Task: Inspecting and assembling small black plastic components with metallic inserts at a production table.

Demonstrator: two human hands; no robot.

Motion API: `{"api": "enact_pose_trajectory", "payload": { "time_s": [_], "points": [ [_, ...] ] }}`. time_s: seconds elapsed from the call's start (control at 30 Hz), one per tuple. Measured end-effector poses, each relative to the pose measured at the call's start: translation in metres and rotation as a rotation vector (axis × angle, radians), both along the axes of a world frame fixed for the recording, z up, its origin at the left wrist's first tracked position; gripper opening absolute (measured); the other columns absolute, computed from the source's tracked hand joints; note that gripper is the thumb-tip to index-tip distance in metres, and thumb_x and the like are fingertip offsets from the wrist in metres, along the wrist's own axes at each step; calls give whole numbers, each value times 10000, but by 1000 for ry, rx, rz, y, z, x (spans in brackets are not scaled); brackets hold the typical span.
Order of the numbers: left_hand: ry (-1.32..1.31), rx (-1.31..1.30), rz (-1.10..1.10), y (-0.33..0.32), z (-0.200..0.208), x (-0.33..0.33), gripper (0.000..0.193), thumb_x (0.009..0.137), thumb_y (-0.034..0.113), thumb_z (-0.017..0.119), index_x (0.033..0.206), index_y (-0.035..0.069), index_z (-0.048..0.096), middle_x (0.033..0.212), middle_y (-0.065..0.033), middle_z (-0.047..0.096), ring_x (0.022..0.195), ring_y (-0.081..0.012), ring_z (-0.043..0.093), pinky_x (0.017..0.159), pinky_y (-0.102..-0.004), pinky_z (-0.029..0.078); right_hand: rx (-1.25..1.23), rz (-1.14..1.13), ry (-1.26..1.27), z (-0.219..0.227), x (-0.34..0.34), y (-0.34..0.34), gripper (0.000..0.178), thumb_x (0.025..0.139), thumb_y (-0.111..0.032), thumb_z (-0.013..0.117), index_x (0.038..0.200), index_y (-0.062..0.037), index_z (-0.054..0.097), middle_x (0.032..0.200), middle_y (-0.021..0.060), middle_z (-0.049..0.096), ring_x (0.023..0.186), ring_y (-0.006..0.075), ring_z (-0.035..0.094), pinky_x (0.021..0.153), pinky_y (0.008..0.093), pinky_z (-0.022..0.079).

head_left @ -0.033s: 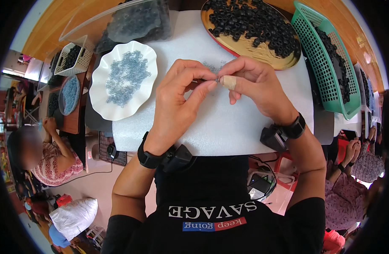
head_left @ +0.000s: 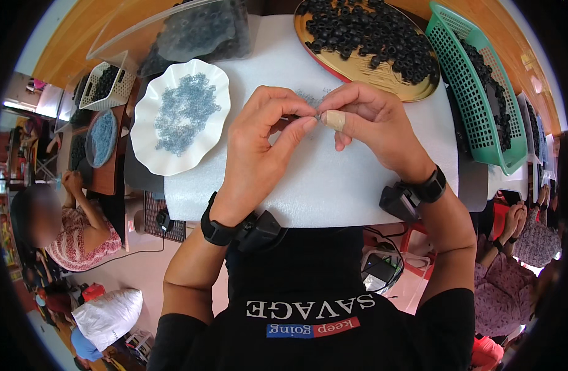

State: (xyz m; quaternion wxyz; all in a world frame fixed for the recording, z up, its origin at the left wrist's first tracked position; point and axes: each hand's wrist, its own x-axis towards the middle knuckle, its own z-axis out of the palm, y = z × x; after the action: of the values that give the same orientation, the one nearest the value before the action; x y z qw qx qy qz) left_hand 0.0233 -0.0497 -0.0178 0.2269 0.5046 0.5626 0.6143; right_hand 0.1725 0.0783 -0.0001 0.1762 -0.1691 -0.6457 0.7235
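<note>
White-foam-covered worktop (head_left: pixel 352 191): left hand (head_left: pixel 265 139) and right hand (head_left: pixel 373 127) pinch one tiny indistinct piece (head_left: pixel 319 116), apparently unfinished; many translucent bluish bits (head_left: pixel 188 111) lie waiting at left.

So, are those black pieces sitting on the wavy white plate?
No, the wavy white plate holds clear bluish pieces, while the black pieces lie on the gold tray.

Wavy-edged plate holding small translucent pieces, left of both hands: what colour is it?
The wavy-edged plate is plain white; best seen in the head view.
</note>
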Motion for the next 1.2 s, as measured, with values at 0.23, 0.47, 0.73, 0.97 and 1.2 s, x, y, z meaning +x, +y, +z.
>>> {"api": "enact_pose_trajectory", "payload": {
  "time_s": [0.23, 0.47, 0.73, 0.97, 1.2],
  "points": [
    [-2, 23, 4, 0, -3, -3, 141, 845, -4, 650, 985, 14, 653, 1010, -82, 566, 824, -150, 602, 711, -262, 514, 64, -33, 56, 0, 1, 0, 176, 882, -58, 623, 1041, 15, 606, 915, 51, 633, 699, 84, 591, 622, 224, 501],
    [31, 28, 53, -2, 0, -4, 160, 866, -16, 618, 1021, 12, 648, 1033, -86, 559, 853, -140, 596, 729, -255, 523, 130, -162, 28, -3, -1, 1, 173, 881, -57, 623, 1041, 8, 608, 856, 11, 612, 637, 59, 537, 568, 195, 440],
    [-300, -5, 64, -27, 5, -16, 171, 904, -20, 564, 1063, -29, 627, 1070, -73, 560, 863, -127, 600, 772, -269, 527, 533, -84, -208, -3, 6, 3, 133, 882, -60, 634, 1000, 0, 627, 866, -23, 583, 603, 24, 452, 533, 179, 358],
    [-411, -138, -16, -48, 3, -13, 209, 907, -19, 563, 1109, -33, 614, 1049, -82, 597, 857, -143, 627, 787, -275, 536, 886, -8, -173, -5, -1, -9, 96, 808, -93, 658, 896, -55, 650, 833, 68, 605, 657, 211, 597, 578, 331, 459],
    [-571, -246, -40, -52, 6, -12, 262, 903, -20, 573, 1163, -39, 588, 1027, -113, 646, 892, -176, 663, 831, -292, 543, 1175, 9, -235, -7, -6, -17, 131, 787, -54, 678, 917, -52, 658, 846, 79, 586, 677, 227, 613, 599, 322, 483]
  ]
}}
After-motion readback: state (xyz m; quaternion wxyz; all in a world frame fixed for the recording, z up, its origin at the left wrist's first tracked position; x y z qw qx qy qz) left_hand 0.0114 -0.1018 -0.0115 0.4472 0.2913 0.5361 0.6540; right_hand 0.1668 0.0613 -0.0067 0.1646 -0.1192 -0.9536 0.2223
